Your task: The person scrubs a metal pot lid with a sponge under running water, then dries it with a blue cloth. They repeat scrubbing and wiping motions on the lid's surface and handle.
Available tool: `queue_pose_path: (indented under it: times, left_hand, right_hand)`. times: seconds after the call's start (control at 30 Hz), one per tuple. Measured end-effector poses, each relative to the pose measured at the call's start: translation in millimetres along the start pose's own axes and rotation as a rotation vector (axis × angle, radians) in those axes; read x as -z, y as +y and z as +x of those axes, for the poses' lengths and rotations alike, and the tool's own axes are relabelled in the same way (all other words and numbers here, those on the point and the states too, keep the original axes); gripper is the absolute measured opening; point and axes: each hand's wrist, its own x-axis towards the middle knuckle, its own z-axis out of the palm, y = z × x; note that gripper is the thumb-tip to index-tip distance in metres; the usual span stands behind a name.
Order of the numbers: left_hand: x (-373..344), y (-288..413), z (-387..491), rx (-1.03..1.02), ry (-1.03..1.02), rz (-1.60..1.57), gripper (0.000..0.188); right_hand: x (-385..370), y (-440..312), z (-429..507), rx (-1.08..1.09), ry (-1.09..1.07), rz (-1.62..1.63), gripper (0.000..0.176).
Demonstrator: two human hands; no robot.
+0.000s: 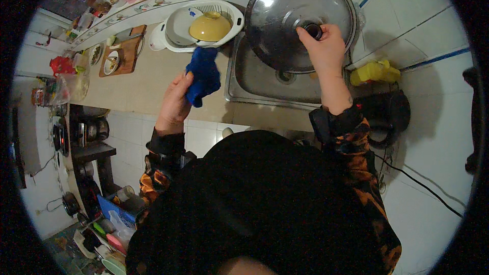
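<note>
My right hand (328,51) grips the black knob (314,30) of a large, round metal pan lid (275,11). The lid is over the back of the stainless steel sink (263,84) and covers much of it. Below its lower edge the drain (285,77) shows. In my left hand (175,97) is a dark blue cloth (204,78), held above the counter to the left of the sink. Just beyond the cloth stands a white plastic dish basket (238,19) with an upturned yellow bowl (210,28) in it.
Farther left on the counter (153,84) lies a wooden cutting board (131,51) bearing a knife and a small white bowl (111,63). A yellow bottle (374,73) and a black electric kettle (393,116) are right of the sink, by the tiled wall (435,114).
</note>
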Motion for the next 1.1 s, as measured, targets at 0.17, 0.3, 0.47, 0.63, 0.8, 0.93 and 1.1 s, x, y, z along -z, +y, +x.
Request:
queue_pose_path:
  times: [0.17, 0.3, 0.47, 0.63, 0.8, 0.93, 1.1]
  left_hand:
    - [-58, 20, 18, -0.167, -0.175, 0.150, 0.029]
    - [-72, 10, 43, -0.297, -0.180, -0.043, 0.023]
    - [-94, 7, 51, -0.343, 0.104, 0.061, 0.032]
    - [-84, -1, 67, -0.461, 0.206, 0.218, 0.030]
    - [-90, 3, 74, -0.599, 0.219, 0.535, 0.022]
    - [-137, 36, 65, -0.810, 0.132, 0.774, 0.022]
    - [-145, 54, 72, -0.879, 0.065, 0.891, 0.022]
  right_hand:
    - [-22, -2, -16, -0.088, -0.076, 0.237, 0.056]
    - [-34, 1, -28, -0.169, -0.150, 0.309, 0.058]
    - [-49, 14, -54, -0.148, -0.137, 0.275, 0.058]
    - [-20, -1, -61, -0.130, -0.398, 0.313, 0.044]
    - [12, -44, -13, 0.668, 0.200, -0.005, 0.036]
    - [14, -70, 27, 0.964, 0.016, -0.036, 0.037]
    - [25, -65, 47, 0.738, -0.197, 0.070, 0.022]
